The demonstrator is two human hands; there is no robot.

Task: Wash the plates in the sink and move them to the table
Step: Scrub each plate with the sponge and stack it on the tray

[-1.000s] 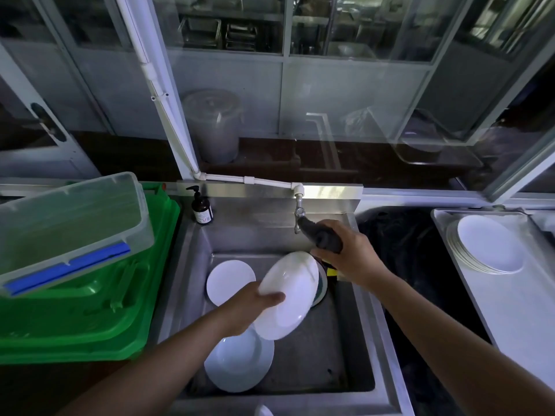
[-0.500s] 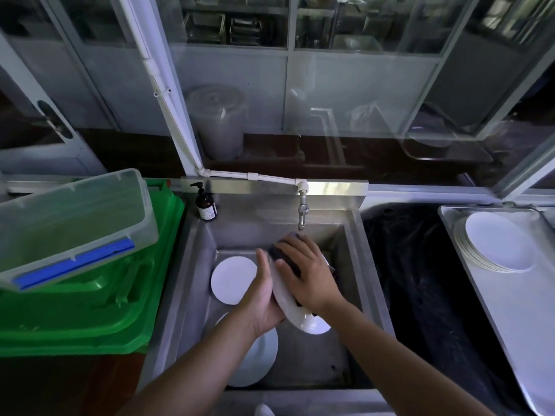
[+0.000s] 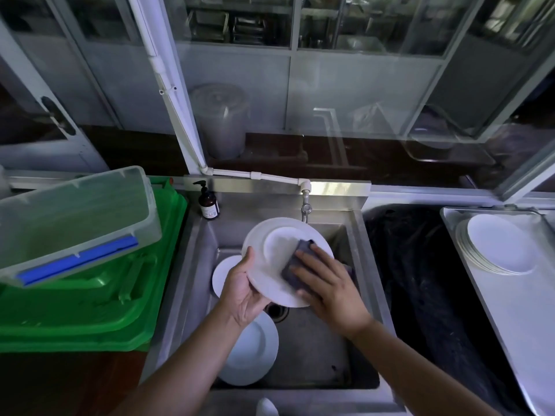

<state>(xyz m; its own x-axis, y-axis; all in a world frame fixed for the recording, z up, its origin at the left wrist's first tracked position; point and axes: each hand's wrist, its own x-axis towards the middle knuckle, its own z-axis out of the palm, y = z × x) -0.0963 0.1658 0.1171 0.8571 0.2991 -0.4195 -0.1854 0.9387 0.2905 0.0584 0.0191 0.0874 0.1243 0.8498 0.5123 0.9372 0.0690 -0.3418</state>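
Observation:
Over the steel sink (image 3: 369, 265) my left hand (image 3: 240, 288) grips the left rim of a white plate (image 3: 270, 250), which faces up toward me and tilts slightly. My right hand (image 3: 327, 283) presses a dark grey sponge (image 3: 295, 265) flat against the plate's right half, fingers straight over it. Two more white plates lie in the basin: one (image 3: 223, 274) at the left behind my left hand, one (image 3: 252, 352) near the front under my left forearm. A stack of white plates (image 3: 498, 244) sits on the steel table (image 3: 525, 319) at the right.
A tap (image 3: 305, 205) hangs just behind the held plate. A brown soap pump bottle (image 3: 208, 202) stands at the sink's back left corner. Green crates (image 3: 90, 295) with a clear plastic bin (image 3: 72, 217) on top fill the left. Black sheeting (image 3: 420, 280) lies between sink and table.
The plate has turned from edge-on to face up and risen toward the tap. My right hand has moved with the sponge from the tap handle onto the plate's face.

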